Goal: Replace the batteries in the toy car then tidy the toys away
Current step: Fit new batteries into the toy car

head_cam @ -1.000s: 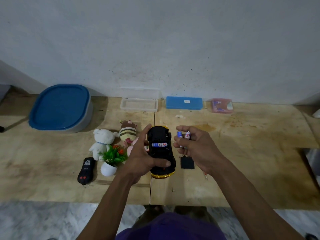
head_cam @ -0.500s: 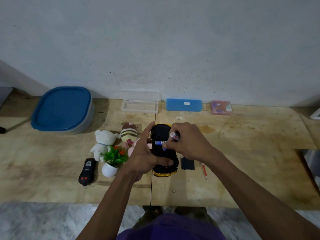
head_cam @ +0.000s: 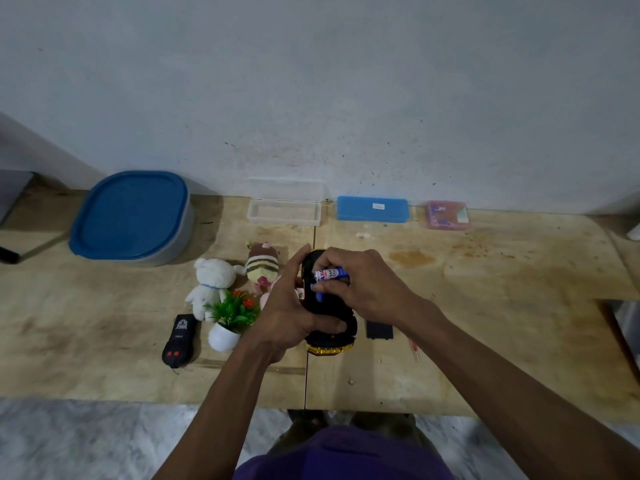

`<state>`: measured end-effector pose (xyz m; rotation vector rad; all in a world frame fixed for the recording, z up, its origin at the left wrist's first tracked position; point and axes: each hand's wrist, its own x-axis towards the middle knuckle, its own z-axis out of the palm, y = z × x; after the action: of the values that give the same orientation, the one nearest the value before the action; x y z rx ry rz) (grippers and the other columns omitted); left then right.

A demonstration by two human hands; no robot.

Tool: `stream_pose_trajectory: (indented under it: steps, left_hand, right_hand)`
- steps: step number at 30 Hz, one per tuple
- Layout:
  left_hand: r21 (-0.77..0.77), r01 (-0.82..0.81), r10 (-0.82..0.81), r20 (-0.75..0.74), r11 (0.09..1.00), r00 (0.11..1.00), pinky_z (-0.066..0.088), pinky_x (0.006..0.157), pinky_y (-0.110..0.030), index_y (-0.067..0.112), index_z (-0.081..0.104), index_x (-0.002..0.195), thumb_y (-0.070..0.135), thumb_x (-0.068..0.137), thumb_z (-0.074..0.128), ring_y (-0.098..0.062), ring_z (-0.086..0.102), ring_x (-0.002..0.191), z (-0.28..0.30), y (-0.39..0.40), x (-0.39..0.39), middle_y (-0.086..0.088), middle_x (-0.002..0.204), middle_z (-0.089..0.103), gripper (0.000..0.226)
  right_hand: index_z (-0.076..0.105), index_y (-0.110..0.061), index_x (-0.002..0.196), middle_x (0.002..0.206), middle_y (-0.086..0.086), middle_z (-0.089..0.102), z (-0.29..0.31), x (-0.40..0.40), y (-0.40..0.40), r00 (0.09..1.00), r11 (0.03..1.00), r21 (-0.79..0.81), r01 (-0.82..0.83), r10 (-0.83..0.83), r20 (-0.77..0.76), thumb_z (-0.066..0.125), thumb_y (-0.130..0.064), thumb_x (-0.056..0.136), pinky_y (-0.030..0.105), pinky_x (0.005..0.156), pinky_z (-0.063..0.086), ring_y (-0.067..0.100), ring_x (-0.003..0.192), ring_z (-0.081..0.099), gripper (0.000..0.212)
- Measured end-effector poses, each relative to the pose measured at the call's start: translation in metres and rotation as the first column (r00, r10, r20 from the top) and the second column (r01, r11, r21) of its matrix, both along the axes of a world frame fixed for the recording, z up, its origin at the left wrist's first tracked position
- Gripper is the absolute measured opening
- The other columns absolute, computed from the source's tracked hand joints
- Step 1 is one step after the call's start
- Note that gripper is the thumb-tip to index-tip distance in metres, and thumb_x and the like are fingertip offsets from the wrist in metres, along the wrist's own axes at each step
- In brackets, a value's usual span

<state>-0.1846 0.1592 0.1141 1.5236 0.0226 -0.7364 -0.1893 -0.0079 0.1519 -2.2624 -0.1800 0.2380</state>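
Worn plywood table [head_cam: 485,306]: left hand [head_cam: 294,313] still gripping upturned black-and-gold toy car [head_cam: 329,327]; right hand [head_cam: 360,285], now over it, pinching blue-white cylindrical battery [head_cam: 330,274], earlier held aside.

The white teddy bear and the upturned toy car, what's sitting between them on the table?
In the head view, between the white teddy bear and the toy car lie the striped plush, the potted plant, and the left hand holding the car.
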Motion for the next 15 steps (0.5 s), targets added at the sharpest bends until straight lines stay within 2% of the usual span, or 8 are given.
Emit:
stream_pose_trajectory:
  steps: [3, 6, 7, 9, 11, 13, 15]
  left_hand:
    - [-0.003, -0.003, 0.003, 0.003, 1.000, 1.000, 0.062, 0.084, -0.043, 0.043, 0.030, 0.151, -0.018, 0.053, 0.089, -0.028, 0.071, 0.107, -0.001, 0.001, 0.001, -0.001, 0.135, 0.058, 0.129]
    - [0.002, 0.001, -0.001, 0.007, 1.000, 1.000, 0.062, 0.083, -0.041, 0.043, 0.029, 0.152, -0.017, 0.054, 0.089, -0.028, 0.071, 0.107, -0.001, 0.001, 0.001, 0.000, 0.135, 0.058, 0.130]
    - [0.001, 0.004, -0.004, 0.008, 1.000, 1.000, 0.062, 0.083, -0.039, 0.043, 0.029, 0.152, -0.017, 0.054, 0.089, -0.028, 0.071, 0.107, -0.001, 0.000, 0.002, 0.001, 0.135, 0.058, 0.130]
    - [-0.003, 0.008, -0.008, 0.005, 1.000, 1.000, 0.062, 0.081, -0.036, 0.043, 0.028, 0.152, -0.019, 0.055, 0.088, -0.025, 0.072, 0.104, 0.000, -0.001, 0.002, 0.004, 0.135, 0.058, 0.130]
    - [-0.005, 0.007, -0.007, -0.002, 1.000, 1.000, 0.062, 0.082, -0.038, 0.042, 0.029, 0.152, -0.021, 0.054, 0.087, -0.025, 0.072, 0.104, 0.001, -0.002, 0.004, 0.006, 0.136, 0.058, 0.130]
    - [-0.023, 0.004, -0.004, -0.006, 1.000, 1.000, 0.060, 0.088, -0.049, 0.042, 0.031, 0.152, -0.021, 0.053, 0.087, -0.027, 0.071, 0.108, -0.001, -0.002, 0.005, 0.003, 0.136, 0.060, 0.129]
    - [-0.032, -0.011, 0.011, -0.008, 0.999, 1.000, 0.058, 0.092, -0.054, 0.040, 0.032, 0.152, -0.021, 0.053, 0.087, -0.026, 0.070, 0.111, -0.003, -0.001, 0.007, 0.002, 0.133, 0.064, 0.129]
  right_hand:
    - [0.053, -0.025, 0.101, 0.096, -0.007, 0.064, -0.004, 0.001, -0.002, 1.000, 1.000, -0.025, -0.012, 0.011, -0.025, 0.064, -0.025, 0.097, 0.018, 0.063, 0.047, 0.012, 0.084, 0.061, 0.011]
    - [0.050, -0.024, 0.098, 0.096, -0.006, 0.067, -0.007, 0.001, 0.000, 1.000, 1.000, -0.007, 0.004, -0.005, -0.014, 0.061, -0.024, 0.099, 0.024, 0.064, 0.052, 0.012, 0.084, 0.064, 0.011]
    - [0.050, -0.027, 0.094, 0.093, -0.006, 0.068, -0.008, 0.000, 0.001, 1.000, 1.000, 0.014, 0.021, -0.020, -0.011, 0.061, -0.023, 0.099, 0.022, 0.064, 0.052, 0.008, 0.083, 0.064, 0.013]
    - [0.045, -0.034, 0.081, 0.080, -0.012, 0.063, -0.010, 0.000, 0.005, 0.998, 0.998, 0.032, 0.057, -0.058, 0.016, 0.064, -0.021, 0.097, 0.013, 0.059, 0.045, -0.001, 0.073, 0.060, 0.028]
    - [0.043, -0.034, 0.075, 0.072, -0.012, 0.060, -0.012, 0.003, 0.008, 0.996, 0.997, 0.040, 0.073, -0.075, 0.052, 0.069, -0.020, 0.093, 0.013, 0.057, 0.043, -0.003, 0.068, 0.058, 0.034]
    - [0.054, -0.026, 0.086, 0.081, -0.008, 0.068, -0.012, 0.006, 0.008, 0.997, 0.996, 0.076, 0.036, -0.041, 0.059, 0.072, -0.018, 0.091, 0.016, 0.061, 0.048, -0.001, 0.073, 0.062, 0.020]
    - [0.065, -0.019, 0.101, 0.094, -0.006, 0.073, -0.012, 0.008, 0.006, 0.994, 0.997, 0.068, -0.035, 0.028, 0.105, 0.073, -0.016, 0.090, 0.012, 0.066, 0.049, -0.004, 0.076, 0.062, 0.015]
